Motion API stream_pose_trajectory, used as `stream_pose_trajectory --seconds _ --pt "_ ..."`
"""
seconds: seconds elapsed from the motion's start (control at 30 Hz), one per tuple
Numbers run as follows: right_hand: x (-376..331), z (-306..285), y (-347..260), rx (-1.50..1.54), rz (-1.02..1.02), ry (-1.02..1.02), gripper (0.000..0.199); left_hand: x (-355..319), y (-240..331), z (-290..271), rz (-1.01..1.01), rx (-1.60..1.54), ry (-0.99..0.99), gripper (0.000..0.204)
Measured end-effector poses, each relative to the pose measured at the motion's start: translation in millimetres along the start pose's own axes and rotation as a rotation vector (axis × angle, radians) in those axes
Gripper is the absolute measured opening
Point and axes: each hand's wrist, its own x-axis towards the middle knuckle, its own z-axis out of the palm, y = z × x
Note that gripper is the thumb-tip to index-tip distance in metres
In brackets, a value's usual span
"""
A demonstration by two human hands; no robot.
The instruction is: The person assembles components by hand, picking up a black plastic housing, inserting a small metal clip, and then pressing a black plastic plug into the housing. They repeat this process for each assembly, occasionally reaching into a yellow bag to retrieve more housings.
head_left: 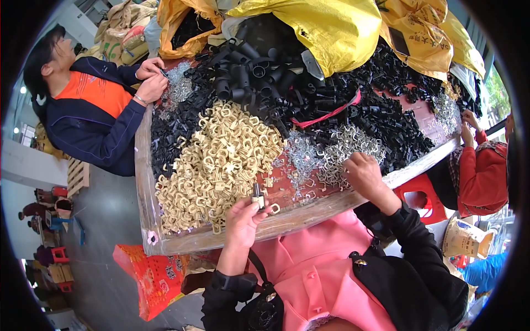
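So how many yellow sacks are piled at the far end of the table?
3, possibly more hidden. One orange-yellow sack lies far left, holding black parts; a large bright yellow sack sits in the middle; another orange-yellow sack lies far right, over the black parts.

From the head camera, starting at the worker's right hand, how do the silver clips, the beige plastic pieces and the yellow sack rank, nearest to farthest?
Measured from the right hand:
1. Silver metal clips: directly under its fingers, touching.
2. Beige plastic pieces: a heap to its left, in the table's middle.
3. Yellow sack: at the far side, on top of the black parts.
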Motion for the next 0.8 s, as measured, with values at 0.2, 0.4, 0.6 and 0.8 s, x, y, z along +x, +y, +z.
stream_pose_trajectory --seconds 0.2,0.4,0.6,0.8 --pt "-2.0 17.2 20.5 0.072 0.122 -0.057 0.01 1.3 -12.0 1.1 -0.235 0.026 -0.086 0.02" --pt "4.7 15.5 17.1 0.077 0.141 -0.044 0.009 -0.1 -18.6 -6.1 -0.214 0.053 0.04 0.02" --pt "-3.3 5.5 19.1 0.124 0.166 -0.02 0.009 12.1 -26.8 -4.0 0.037 0.146 0.086 0.021" --pt "-17.8 -18.7 34.8 0.14 0.239 0.086 0.012 2.6 -16.8 7.5 -0.08 0.03 0.043 0.021"
